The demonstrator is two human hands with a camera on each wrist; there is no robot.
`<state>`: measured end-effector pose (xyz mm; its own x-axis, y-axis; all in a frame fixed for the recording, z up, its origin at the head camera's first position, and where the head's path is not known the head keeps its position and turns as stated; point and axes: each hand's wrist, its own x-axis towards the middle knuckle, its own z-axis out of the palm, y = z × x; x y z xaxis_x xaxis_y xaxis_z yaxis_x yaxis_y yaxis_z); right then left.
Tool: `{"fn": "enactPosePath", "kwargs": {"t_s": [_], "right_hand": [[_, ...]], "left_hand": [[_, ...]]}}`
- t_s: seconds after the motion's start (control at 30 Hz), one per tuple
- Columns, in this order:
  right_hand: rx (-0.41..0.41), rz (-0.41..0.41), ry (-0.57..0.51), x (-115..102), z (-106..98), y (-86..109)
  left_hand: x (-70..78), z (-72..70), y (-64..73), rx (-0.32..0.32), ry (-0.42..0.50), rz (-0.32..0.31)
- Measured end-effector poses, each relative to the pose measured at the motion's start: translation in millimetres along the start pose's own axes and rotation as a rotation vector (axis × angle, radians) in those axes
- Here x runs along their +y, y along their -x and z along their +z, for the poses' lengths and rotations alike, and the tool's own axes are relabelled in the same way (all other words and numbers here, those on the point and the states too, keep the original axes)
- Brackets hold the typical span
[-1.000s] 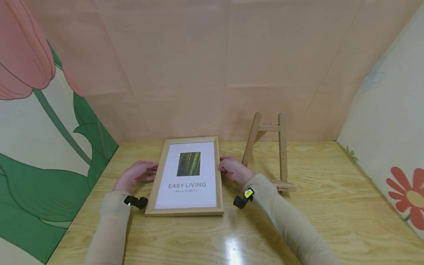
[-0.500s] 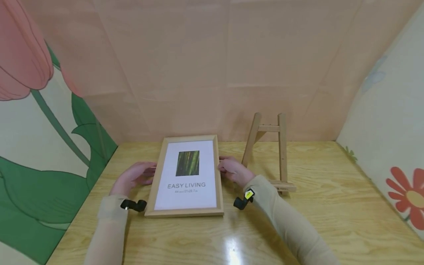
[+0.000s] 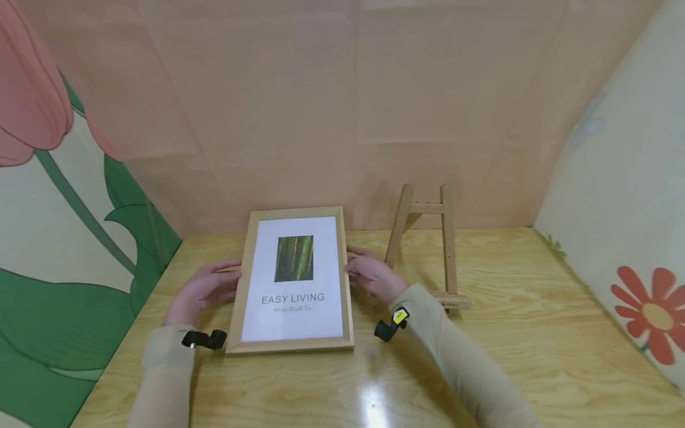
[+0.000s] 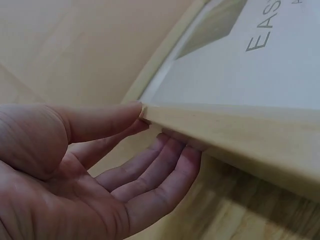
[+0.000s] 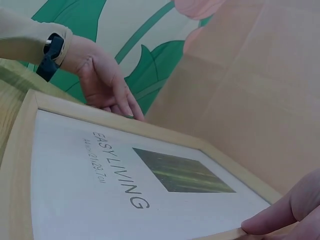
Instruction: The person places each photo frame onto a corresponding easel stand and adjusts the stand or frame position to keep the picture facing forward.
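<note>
A light wood picture frame [image 3: 293, 282] with an "EASY LIVING" print stands tilted, its far end raised and its near edge at the table. My left hand [image 3: 200, 291] grips its left side. In the left wrist view, that hand's thumb [image 4: 107, 122] lies at the upper edge while the curled fingers [image 4: 165, 180] reach under the wood. My right hand [image 3: 374, 276] pinches the right side, partly hidden by the frame in the head view. The right wrist view shows the right thumb [image 5: 270, 218] on the frame's rim.
A small wooden easel [image 3: 448, 249] stands to the right, just behind my right hand. The wood-grain table [image 3: 514, 333] meets a pink backdrop [image 3: 278, 107]. Flower-printed panels [image 3: 642, 196] flank both sides.
The picture frame's far end has risen from the table, and both hands have come up with it. The head view has shifted slightly. The easel stays put.
</note>
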<state>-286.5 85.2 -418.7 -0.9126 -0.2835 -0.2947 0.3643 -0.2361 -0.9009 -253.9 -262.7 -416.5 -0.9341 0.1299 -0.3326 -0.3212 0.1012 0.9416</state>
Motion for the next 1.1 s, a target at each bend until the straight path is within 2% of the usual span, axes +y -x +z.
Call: {"fn": "enactPosePath", "kwargs": {"t_s": [0.1,0.23,0.37,0.43,0.57,0.63,0.77,0.97,1.1], "right_hand": [[-0.001,-0.026,-0.016,-5,2,0.9],[0.011,-0.045,-0.029,-12,4,3.4],[0.015,-0.049,-0.047,-20,5,7.7],[0.007,-0.055,-0.043,-24,5,10.2],[-0.021,-0.082,-0.015,-33,4,16.7],[-0.031,-0.097,-0.005,-38,3,21.0],[-0.039,-0.129,0.008,-47,3,28.6],[-0.018,-0.147,0.007,-57,3,38.8],[-0.046,-0.181,0.027,-64,2,45.6]], "left_hand": [[2.3,-3.7,1.6,-0.009,0.023,0.061],[-4.2,-13.6,-6.1,-0.033,0.013,0.126],[-13.9,-24.2,-19.0,-0.009,-0.021,0.142],[-13.1,-24.9,-19.5,0.009,-0.027,0.152],[3.9,-12.3,-4.8,0.031,-0.022,0.183],[15.8,-4.2,5.8,0.018,-0.016,0.198],[32.2,5.3,18.7,0.027,-0.02,0.225],[43.6,9.5,29.1,0.047,-0.025,0.29],[48.6,9.0,33.8,0.035,-0.02,0.341]]}}
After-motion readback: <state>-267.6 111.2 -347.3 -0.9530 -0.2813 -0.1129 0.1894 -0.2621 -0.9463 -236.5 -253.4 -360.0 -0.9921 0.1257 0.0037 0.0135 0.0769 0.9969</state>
